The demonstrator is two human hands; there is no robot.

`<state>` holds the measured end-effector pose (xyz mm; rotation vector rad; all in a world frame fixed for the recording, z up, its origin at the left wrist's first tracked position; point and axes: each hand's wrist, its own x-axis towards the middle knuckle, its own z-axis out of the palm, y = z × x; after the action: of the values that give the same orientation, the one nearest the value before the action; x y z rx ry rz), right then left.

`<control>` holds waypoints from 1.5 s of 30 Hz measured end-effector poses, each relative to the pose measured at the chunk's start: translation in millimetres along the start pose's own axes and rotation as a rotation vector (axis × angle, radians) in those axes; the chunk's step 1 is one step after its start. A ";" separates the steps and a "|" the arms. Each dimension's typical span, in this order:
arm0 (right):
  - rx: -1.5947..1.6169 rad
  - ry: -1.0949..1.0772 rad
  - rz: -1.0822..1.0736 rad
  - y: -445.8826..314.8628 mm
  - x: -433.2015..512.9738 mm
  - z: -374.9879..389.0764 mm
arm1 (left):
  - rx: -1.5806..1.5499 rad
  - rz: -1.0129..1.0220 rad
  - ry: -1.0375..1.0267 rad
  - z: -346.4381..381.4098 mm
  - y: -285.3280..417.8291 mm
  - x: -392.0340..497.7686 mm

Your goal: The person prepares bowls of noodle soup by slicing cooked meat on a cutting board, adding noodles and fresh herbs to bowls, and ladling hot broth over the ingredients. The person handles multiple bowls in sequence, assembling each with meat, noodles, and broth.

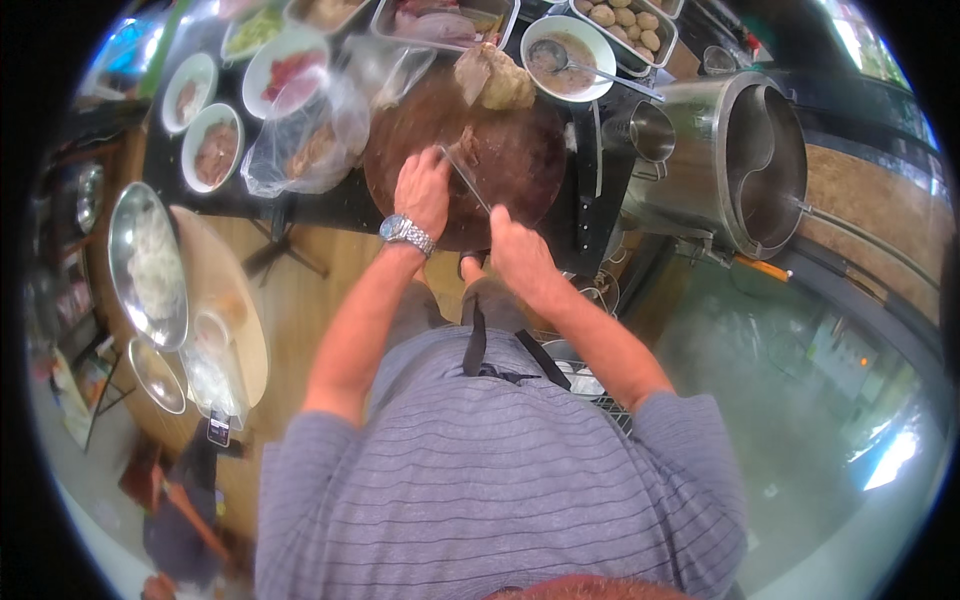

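My right hand (523, 251) grips the handle of a knife (469, 180), its blade angled up and left across a round brown chopping block (536, 172). My left hand (422, 191), a metal watch on its wrist, rests on the block with its fingers bunched beside the blade tip. Whether anything lies under those fingers is hidden. Just right of the blade sit small brown pieces of cooked meat (469, 146). A larger pale, lumpy chunk of food (506, 84), perhaps meat, lies at the block's far edge.
Beyond the block stand a bowl of broth (559, 82) with a ladle and a tray of meatballs (622, 26). Clear plastic bags (274, 161) and white bowls (196, 169) are left. A steaming steel stockpot (679, 176) is right. Someone holding a phone (219, 427) is lower left.
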<state>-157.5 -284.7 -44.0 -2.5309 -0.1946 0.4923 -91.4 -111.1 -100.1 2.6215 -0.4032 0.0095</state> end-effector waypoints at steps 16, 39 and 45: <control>-0.006 0.161 0.028 18.0 61.9 53.0 | -0.060 0.042 0.014 6.1 -2.2 -3.1; 0.168 0.009 0.102 11.5 4.3 27.9 | -0.018 0.042 0.033 12.6 -9.1 -11.0; 0.201 0.183 0.070 9.5 80.5 36.4 | -0.031 0.001 -0.040 9.0 -4.3 -8.5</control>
<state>-97.0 -255.7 -102.1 -2.3747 0.0118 0.2891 -98.9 -109.2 -110.7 2.5944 -0.4154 -0.0483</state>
